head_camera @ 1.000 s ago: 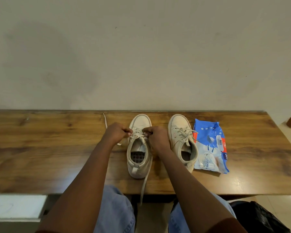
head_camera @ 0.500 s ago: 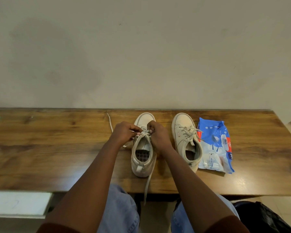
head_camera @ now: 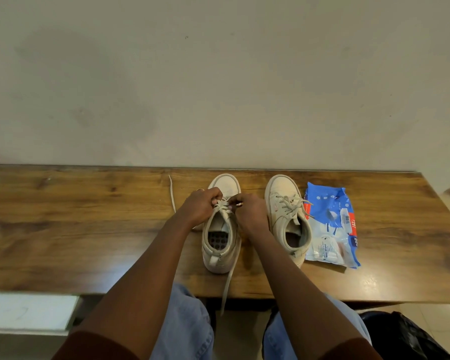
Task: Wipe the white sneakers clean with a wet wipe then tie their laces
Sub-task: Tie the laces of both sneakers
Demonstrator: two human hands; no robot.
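Where the two bare forearms reach forward from 6 o'clock, they converge over the wooden table [head_camera: 89, 229] at the throat of the centre sneaker [head_camera: 218, 255].

- Left hand [head_camera: 200, 206]: knuckles up, wrist bent slightly inward, fingers curled tight. It pinches the lace [head_camera: 222, 209] at the top eyelets from the 9 o'clock side.
- Right hand [head_camera: 250, 214]: back of the hand toward the camera, fingers curled. Thumb and forefinger pinch the same lace from the 3 o'clock side, fingertips almost meeting those of the left hand.
- Centre sneaker: white, upright, toe toward 12 o'clock, heel toward the person. One loose lace end runs along its side toward 6 o'clock and hangs over the table edge; another lies on the wood at 10 o'clock of the left hand.
- Second sneaker [head_camera: 283, 203]: white, upright, at 3 o'clock of the first, just beside the right hand, its laces crossed in a bow.
- Wet-wipes pack [head_camera: 330, 224]: blue and white, flat on the table, touching the second sneaker at its 3 o'clock.
- Jeans [head_camera: 182, 328]: pale blue, below the table edge.
- Black bag [head_camera: 405, 339]: on the floor at 5 o'clock.
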